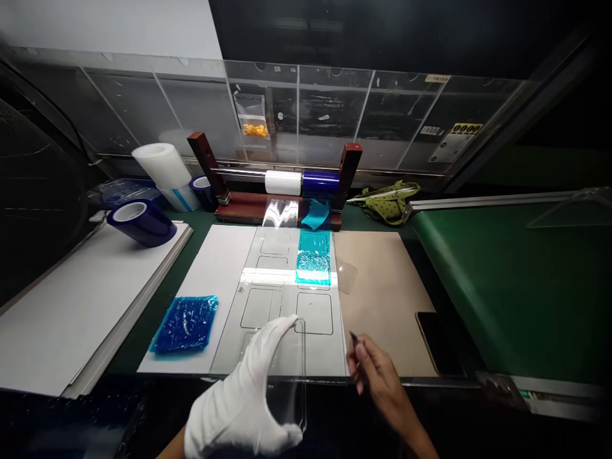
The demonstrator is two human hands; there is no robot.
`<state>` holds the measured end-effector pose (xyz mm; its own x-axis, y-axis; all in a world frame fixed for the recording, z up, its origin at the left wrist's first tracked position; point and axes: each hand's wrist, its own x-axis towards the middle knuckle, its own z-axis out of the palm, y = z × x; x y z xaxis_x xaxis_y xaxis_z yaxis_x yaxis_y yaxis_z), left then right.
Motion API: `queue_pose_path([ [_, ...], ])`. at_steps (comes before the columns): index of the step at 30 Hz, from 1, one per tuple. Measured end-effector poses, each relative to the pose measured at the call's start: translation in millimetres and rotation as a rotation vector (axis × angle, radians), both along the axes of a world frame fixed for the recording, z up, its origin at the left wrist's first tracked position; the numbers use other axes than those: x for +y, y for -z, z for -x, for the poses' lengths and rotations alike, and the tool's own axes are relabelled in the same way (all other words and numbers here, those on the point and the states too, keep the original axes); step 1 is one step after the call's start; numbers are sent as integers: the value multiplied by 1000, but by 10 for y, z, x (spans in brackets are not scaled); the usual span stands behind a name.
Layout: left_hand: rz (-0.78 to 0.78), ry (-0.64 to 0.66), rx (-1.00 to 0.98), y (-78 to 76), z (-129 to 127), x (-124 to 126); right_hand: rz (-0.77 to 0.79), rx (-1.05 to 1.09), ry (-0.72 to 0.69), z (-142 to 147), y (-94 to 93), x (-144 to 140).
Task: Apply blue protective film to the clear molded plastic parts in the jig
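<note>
Panel (291,376), in the head view, was held over the front edge of the outlined sheet (329,357) by the gloved left hand (234,408), thumb and fingers curved widely across opposite edges, presumably to spare its faces. Near that sheet's front right corner, the bare right hand (377,376) pinched a small dark tool (354,337), apparently for fine control; the panel looked thin, clear and glossy.
</note>
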<state>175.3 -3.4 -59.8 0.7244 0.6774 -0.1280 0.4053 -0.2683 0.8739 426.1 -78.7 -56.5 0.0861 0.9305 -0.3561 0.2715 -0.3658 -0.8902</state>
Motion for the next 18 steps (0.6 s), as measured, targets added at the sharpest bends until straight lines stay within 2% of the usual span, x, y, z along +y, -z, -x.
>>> queue_pose_path([
  [2,-114,61,53,-78,58,6,-35,50,-79,346,-225,-107],
  [5,-145,98,112,-137,116,16,-77,6,-151,626,-329,-217],
  [9,-131,146,128,-207,166,18,-38,-65,-197,690,-183,-332],
  [13,-154,215,88,-252,223,-4,-33,-131,-146,736,-17,-426],
  [18,-161,251,13,-275,244,-10,-93,-158,-114,803,91,-472],
])
